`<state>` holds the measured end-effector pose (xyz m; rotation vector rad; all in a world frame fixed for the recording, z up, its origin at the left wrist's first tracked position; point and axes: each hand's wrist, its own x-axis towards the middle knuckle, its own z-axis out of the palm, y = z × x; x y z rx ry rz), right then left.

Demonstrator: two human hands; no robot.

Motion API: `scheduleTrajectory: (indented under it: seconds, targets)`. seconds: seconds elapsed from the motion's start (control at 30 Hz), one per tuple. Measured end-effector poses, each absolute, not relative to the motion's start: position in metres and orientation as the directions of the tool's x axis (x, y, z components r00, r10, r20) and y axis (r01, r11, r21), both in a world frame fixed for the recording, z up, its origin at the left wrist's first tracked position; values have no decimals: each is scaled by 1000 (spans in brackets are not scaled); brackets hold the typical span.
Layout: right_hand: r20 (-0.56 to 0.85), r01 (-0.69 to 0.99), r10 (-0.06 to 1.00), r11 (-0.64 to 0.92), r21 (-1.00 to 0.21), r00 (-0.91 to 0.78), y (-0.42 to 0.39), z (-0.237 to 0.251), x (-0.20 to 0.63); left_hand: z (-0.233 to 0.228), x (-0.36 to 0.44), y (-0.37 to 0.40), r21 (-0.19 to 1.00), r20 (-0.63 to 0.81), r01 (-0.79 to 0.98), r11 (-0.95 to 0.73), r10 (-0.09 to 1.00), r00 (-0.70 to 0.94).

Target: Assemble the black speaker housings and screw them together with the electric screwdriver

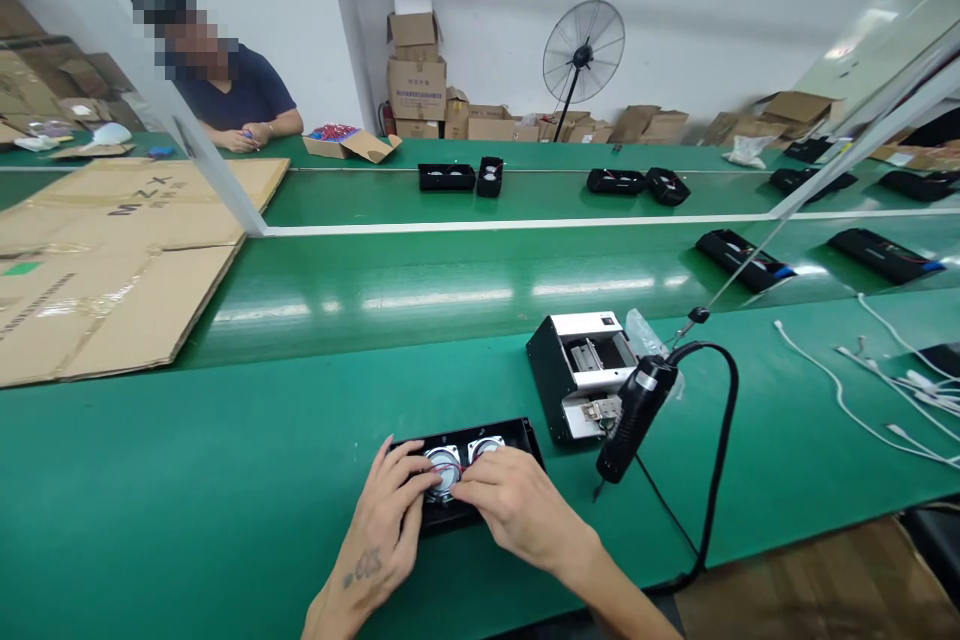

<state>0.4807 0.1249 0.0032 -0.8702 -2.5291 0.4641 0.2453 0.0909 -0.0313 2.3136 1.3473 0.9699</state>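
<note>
A black speaker case (450, 524) lies on the green bench with its inside facing up. Two round speakers sit in it: a left one (445, 483) and a right one (486, 444), the latter partly behind my right hand. My left hand (384, 512) grips the case's left end, its fingers reaching over the rim onto the left speaker. With fingertips pinched together above the speakers, my right hand (517, 508) holds thin red wires (450, 467). The exact grip at the fingertips is partly hidden.
An electric screwdriver (634, 420) hangs right of my hands, before a black-and-white screw feeder (577, 370). White cables (840, 390) lie further right. Flattened cardboard (142, 270) covers the left. Several black cases (742, 258) stand along the line; a person (232, 105) leans at the far side.
</note>
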Motion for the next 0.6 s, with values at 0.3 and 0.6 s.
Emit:
scheduleTrajectory:
  seconds: [0.3, 0.6]
  targets:
    - [12, 543, 607, 719, -433, -795, 124, -2, 468, -37, 240, 93, 362, 215, 714, -599, 799, 561]
    - [-24, 569, 656, 635, -523, -755, 118, -4, 479, -42, 246, 91, 294, 333, 697, -654, 754, 566]
